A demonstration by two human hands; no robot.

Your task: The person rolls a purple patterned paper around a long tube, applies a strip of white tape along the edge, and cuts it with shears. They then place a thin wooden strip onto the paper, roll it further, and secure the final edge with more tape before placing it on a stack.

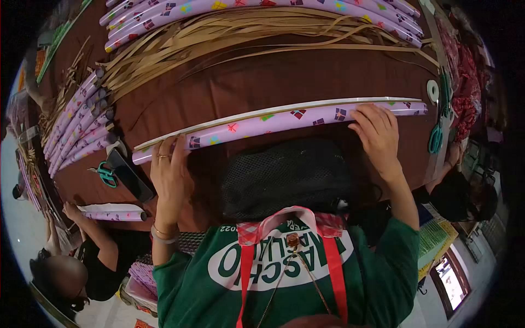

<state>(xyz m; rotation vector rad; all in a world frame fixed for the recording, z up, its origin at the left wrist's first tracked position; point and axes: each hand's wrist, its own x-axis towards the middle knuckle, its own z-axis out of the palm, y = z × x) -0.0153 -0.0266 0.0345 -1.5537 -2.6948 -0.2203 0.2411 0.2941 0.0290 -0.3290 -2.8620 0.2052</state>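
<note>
A long lilac roll of wrapping paper, printed with small coloured gift boxes, lies across the table in front of me. A white edge and a thin brown strip run along its far side. My left hand is closed over the roll near its left end, fingertips at the strip. Toward the other end, my right hand has its fingers bent over the roll and its thumb on the near side. A black mesh bag lies between my arms and the roll.
Brown paper strips and more lilac rolls lie at the back. Stacked rolls, green-handled scissors and a phone sit left. Tape and scissors lie right. Other people work at both sides.
</note>
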